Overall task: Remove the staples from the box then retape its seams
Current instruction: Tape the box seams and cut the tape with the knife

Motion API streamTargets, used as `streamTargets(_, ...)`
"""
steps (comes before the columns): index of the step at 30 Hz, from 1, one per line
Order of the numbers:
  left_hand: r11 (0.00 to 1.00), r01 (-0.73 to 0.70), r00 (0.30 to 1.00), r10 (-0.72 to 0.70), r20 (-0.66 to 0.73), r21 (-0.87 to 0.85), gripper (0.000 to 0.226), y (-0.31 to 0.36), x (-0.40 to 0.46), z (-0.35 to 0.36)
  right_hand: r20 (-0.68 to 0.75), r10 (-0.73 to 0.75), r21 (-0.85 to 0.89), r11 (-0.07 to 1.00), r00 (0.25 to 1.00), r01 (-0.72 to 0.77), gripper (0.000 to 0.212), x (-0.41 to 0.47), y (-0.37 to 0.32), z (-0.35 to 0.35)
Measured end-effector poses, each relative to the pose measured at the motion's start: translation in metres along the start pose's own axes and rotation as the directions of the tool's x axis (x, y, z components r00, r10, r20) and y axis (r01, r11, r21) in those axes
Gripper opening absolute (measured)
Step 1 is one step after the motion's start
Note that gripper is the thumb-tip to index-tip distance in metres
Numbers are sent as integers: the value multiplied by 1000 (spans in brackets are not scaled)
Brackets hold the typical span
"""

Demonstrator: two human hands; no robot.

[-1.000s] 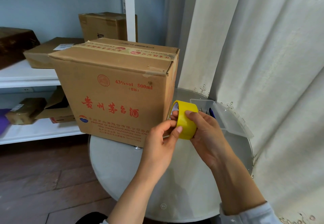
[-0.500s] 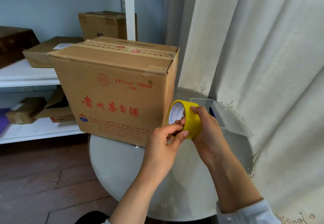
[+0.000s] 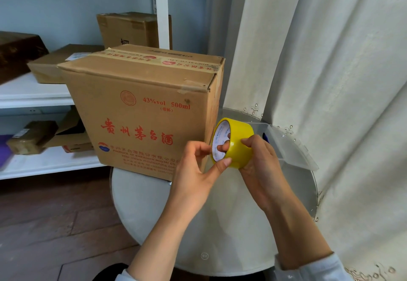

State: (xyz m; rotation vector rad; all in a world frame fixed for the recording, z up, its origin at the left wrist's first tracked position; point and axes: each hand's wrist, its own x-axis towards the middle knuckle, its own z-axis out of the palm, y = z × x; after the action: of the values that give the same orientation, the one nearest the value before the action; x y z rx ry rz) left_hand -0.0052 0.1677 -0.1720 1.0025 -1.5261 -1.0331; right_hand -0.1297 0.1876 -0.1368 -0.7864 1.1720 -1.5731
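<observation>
A brown cardboard box with red Chinese print stands on a round white table; old printed tape runs along its top seam. Just right of the box, a yellow tape roll is held above the table. My right hand grips the roll, with fingers through its core and a thumb on its outer band. My left hand has its thumb tip pressed on the roll's lower rim, the other fingers curled near the core. No staples are visible.
A clear plastic container with its lid open lies on the table behind the roll. White curtains hang at the right. White shelves on the left carry several cardboard boxes. Wooden floor lies below.
The roll has been turned so its white-labelled core faces me more. My right fingers now reach through the core, and my left thumb has slid along the roll's rim.
</observation>
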Motion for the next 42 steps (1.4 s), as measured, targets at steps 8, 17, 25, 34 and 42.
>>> streamTargets(8,963,54,993,-23,117,-265,40,27,10,5,-20,13,-18,1000,1000,-14,28,-6,3,-3)
streamTargets(17,954,114,987,-78,138,-277,65,34,8,10,91,-6,18,1000,996,4,21,-9,7,-3)
streamTargets(25,937,164,980,-120,157,-309,33,32,3,11,204,-63,17,998,977,60,31,-10,7,-2)
streamTargets(34,917,195,979,-160,126,-347,40,28,5,9,316,-107,48,994,943,97,25,-15,3,-1)
streamTargets(42,905,220,974,-185,128,-365,33,30,1,7,339,-89,23,996,937,86,19,-15,6,-4)
